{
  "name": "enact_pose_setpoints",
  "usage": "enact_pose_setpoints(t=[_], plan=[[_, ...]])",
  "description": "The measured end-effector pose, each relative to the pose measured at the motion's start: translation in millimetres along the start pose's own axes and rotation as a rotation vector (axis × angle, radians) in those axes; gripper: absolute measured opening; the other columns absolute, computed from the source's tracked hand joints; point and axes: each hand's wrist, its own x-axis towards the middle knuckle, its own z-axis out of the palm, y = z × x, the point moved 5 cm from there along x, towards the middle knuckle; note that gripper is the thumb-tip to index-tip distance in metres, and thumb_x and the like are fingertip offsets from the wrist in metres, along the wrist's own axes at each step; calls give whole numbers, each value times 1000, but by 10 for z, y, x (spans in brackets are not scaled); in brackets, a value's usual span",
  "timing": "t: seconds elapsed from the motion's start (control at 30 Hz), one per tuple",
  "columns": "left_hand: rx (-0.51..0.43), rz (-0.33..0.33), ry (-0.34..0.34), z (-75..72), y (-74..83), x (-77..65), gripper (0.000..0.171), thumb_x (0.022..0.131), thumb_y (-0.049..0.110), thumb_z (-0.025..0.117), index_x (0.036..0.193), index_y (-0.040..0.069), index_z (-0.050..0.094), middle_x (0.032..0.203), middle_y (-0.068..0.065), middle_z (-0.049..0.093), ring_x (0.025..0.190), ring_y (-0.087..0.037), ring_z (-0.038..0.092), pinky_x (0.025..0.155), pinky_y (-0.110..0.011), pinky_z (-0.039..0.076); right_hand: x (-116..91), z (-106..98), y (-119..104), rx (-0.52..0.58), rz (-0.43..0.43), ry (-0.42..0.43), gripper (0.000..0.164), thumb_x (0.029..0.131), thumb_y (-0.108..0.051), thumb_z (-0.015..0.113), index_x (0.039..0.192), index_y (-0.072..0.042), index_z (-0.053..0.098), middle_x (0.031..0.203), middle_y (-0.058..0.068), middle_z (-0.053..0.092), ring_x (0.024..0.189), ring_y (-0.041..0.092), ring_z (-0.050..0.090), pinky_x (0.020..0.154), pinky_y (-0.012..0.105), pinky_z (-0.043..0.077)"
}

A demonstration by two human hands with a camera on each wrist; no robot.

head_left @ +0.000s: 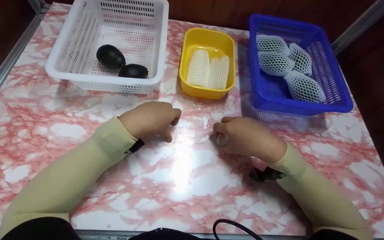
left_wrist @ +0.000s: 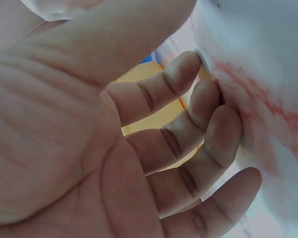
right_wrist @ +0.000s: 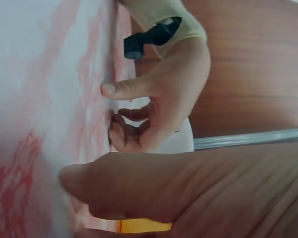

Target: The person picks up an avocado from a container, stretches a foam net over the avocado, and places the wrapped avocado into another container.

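Note:
My left hand (head_left: 152, 120) rests fingertips down on the marbled tabletop, in front of the white basket. In the left wrist view its fingers (left_wrist: 223, 134) are loosely bent with nothing between them. Across a short gap, my right hand (head_left: 247, 137) is lowered to the table in front of the yellow bin, fingers loosely curled around nothing visible. Two dark, egg-shaped fruits like avocados (head_left: 110, 56) lie in the white basket (head_left: 107, 81). White foam net sleeves (head_left: 198, 68) lie flat in the yellow bin (head_left: 205, 92). Several net-wrapped dark fruits (head_left: 304, 87) sit in the blue basket (head_left: 302, 107).
The three containers stand along the table's back edge, before a brown wooden panel (head_left: 208, 12). Metal rails (head_left: 10, 66) run beside the table. A black cable (head_left: 235, 225) loops over the front edge. Both wrists wear small black devices (head_left: 266, 174).

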Motion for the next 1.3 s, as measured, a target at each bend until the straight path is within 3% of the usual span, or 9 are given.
enact_pose_setpoints(t=[0.33,0.6,1.07,1.3], plan=[[4,2,13,-7,22,-21,38,78,28,87,103,12,63,95,-7,63,84,-28,60,78,-43,49,11,22,-30,-41,-49,17,28,76,-12,81,102,-20,73,90,1,66,70,18,60,62,34,51],[6,0,14,0,28,-12,38,78,28,87,104,12,63,98,-7,63,87,-28,60,80,-44,49,9,33,-16,-35,-31,-2,25,77,-13,77,101,-19,71,89,2,63,68,19,57,58,34,46],[-4,14,10,-3,28,6,39,78,28,87,104,11,64,100,-8,64,87,-29,60,80,-43,50,-9,37,-3,-64,-33,15,32,74,-14,82,103,-18,71,93,2,65,71,20,60,59,36,49],[12,-4,9,-7,34,-7,38,78,28,87,104,13,63,98,-7,63,86,-28,61,80,-43,50,-2,31,-20,-102,-46,20,30,78,-16,81,106,-17,71,93,4,66,68,22,60,58,38,50]])
